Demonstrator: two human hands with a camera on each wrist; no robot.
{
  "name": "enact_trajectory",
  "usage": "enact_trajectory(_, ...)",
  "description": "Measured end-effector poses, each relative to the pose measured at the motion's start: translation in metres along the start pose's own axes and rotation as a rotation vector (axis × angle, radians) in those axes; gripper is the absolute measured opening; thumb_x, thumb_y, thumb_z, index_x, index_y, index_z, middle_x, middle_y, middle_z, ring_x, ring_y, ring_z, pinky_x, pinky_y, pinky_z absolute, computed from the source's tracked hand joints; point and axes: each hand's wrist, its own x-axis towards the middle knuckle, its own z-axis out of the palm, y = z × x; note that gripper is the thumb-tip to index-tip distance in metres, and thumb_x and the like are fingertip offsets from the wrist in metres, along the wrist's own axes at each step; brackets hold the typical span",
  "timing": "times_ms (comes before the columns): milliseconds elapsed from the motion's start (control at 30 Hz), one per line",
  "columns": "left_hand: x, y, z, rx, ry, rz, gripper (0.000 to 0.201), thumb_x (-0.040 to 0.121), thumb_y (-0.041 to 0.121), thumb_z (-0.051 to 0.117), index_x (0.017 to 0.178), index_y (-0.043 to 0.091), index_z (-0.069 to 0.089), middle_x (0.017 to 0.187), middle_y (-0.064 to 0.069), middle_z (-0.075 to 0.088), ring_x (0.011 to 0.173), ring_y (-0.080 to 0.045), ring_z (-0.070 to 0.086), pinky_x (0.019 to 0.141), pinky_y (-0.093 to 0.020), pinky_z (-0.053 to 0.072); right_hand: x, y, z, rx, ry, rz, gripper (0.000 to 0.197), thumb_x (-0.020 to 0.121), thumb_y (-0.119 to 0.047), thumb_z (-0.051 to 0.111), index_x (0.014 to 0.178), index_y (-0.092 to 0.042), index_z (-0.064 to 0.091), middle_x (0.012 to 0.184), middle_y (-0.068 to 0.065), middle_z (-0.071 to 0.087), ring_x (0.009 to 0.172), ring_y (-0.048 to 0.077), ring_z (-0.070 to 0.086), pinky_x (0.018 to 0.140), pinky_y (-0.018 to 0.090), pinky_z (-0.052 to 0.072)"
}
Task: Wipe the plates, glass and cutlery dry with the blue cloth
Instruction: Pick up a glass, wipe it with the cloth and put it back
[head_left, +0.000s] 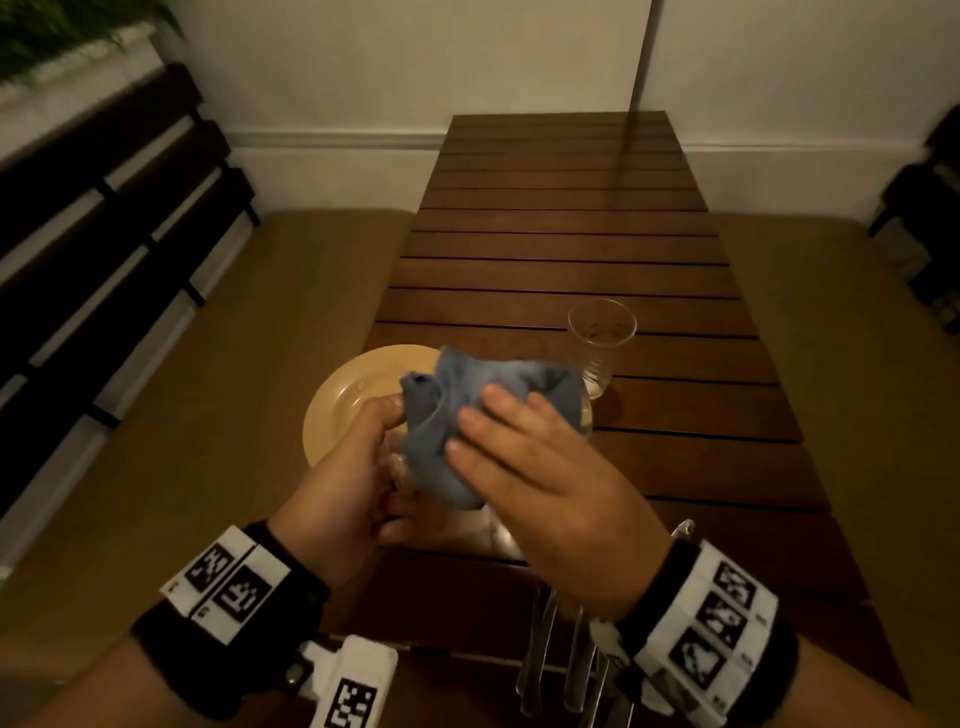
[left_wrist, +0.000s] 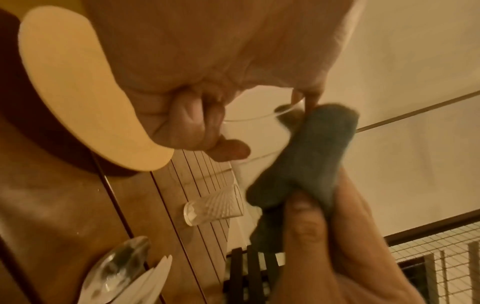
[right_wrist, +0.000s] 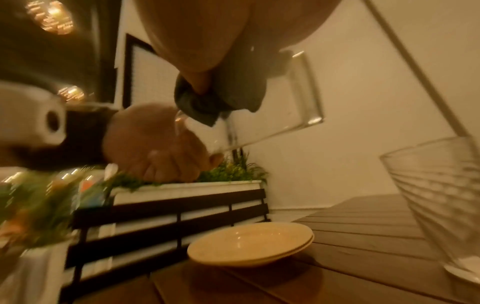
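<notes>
My left hand (head_left: 363, 457) grips a clear glass (right_wrist: 285, 115), held tilted above the table's near end. A blue cloth (head_left: 467, 410) is bunched over and into the glass's mouth. My right hand (head_left: 498, 436) holds the cloth, its fingers laid across the outside and its thumb (left_wrist: 303, 216) pinching it from below. Most of the held glass is hidden by cloth and hands in the head view. Two stacked cream plates (right_wrist: 249, 242) lie on the table to the left, under the hands. A second, ribbed glass (head_left: 602, 338) stands upright behind them. The cutlery (head_left: 550, 649) lies near the front edge.
The slatted wooden table (head_left: 571, 249) stretches away towards a white wall. A dark slatted bench (head_left: 104, 234) and a planter with greenery (right_wrist: 228, 174) stand to the left. A spoon (left_wrist: 116, 267) and a pale fork (left_wrist: 155, 273) lie by the near edge.
</notes>
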Motion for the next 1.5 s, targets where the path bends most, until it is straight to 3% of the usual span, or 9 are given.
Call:
enact_trajectory(267,-0.008,-0.004,-0.009,-0.242,-0.116,-0.206,0.055,0.073,0.064,0.063,0.083,0.010,0.064,0.059,-0.006,0.048,0.044,-0.011,0.030,0.046,-0.019,0.016,-0.037,0.031,-0.014,-0.272,-0.014,-0.065,0.038,0.091,-0.011,0.070,0.128,-0.011,0.061,0.142,0.014,0.049,0.140,0.032,0.040,0.113,0.050,0.036)
enact_trajectory(500,-0.005,0.000,0.005,-0.200,-0.147,-0.182,0.057,0.073,0.064,0.064,0.110,0.021,0.056,0.070,0.001,0.042,0.046,-0.009,0.028,0.039,-0.015,0.019,-0.011,0.001,0.000,-0.129,-0.020,-0.015,0.037,0.100,-0.010,0.055,0.136,-0.008,0.051,0.147,0.013,0.046,0.142,0.030,0.037,0.114,0.050,0.035)
enact_trajectory(700,-0.014,-0.002,0.002,0.268,0.164,0.114,0.070,0.061,0.064,0.069,0.111,0.016,0.059,0.066,-0.001,0.058,0.049,-0.010,0.048,0.047,-0.027,0.035,0.001,0.015,-0.011,0.261,-0.001,0.570,0.045,0.098,-0.018,0.048,0.143,-0.022,0.043,0.149,-0.010,0.041,0.143,0.001,0.029,0.117,0.031,0.030)
enact_trajectory(867,-0.019,0.000,0.002,0.785,0.232,0.455,0.050,0.065,0.061,0.075,0.097,0.035,0.046,0.064,-0.007,0.061,0.049,-0.006,0.052,0.047,-0.022,0.045,0.034,0.010,-0.026,0.438,-0.172,0.612,0.038,0.100,-0.014,0.049,0.134,-0.029,0.057,0.136,-0.014,0.058,0.128,-0.006,0.045,0.110,0.023,0.038)
enact_trajectory(1000,-0.020,-0.004,-0.003,1.086,0.195,0.699,0.062,0.062,0.069,0.067,0.108,0.037,0.042,0.065,0.008,0.056,0.050,-0.010,0.053,0.043,-0.023,0.046,0.050,0.004,-0.043,0.590,-0.330,0.529,0.035,0.101,-0.015,0.048,0.129,-0.032,0.060,0.120,-0.017,0.065,0.111,-0.004,0.057,0.094,0.013,0.045)
enact_trajectory(1133,-0.023,-0.004,-0.010,1.275,0.110,0.857,0.072,0.060,0.071,0.066,0.116,0.031,0.044,0.068,0.017,0.051,0.055,0.001,0.050,0.045,-0.018,0.046,0.032,0.030,-0.047,0.578,-0.386,0.744,0.030,0.103,-0.019,0.046,0.122,-0.033,0.065,0.065,-0.022,0.065,0.052,-0.004,0.055,0.050,0.013,0.042)
enact_trajectory(1233,-0.027,-0.005,-0.004,1.187,0.142,0.732,0.067,0.058,0.070,0.067,0.111,0.037,0.042,0.065,0.010,0.054,0.051,-0.005,0.052,0.045,-0.020,0.048,0.018,0.017,-0.035,0.639,-0.252,0.733,0.035,0.101,-0.011,0.049,0.128,-0.029,0.062,0.098,-0.027,0.070,0.090,-0.011,0.064,0.080,0.017,0.054)
enact_trajectory(1300,-0.022,-0.003,0.000,0.877,0.186,0.591,0.060,0.056,0.063,0.070,0.103,0.035,0.046,0.066,-0.004,0.058,0.052,-0.008,0.056,0.047,-0.022,0.050,0.013,0.001,-0.025,0.571,-0.126,0.577,0.045,0.096,-0.007,0.055,0.137,-0.026,0.055,0.138,-0.015,0.057,0.130,-0.004,0.047,0.110,0.023,0.039)
enact_trajectory(1500,-0.010,0.005,0.010,0.151,0.186,0.263,0.043,0.068,0.050,0.065,0.094,0.017,0.058,0.056,0.003,0.051,0.039,-0.006,0.043,0.042,-0.022,0.026,-0.023,0.026,-0.003,0.062,0.069,0.064,0.036,0.099,-0.011,0.054,0.135,-0.009,0.051,0.145,0.011,0.048,0.141,0.026,0.039,0.113,0.047,0.037)
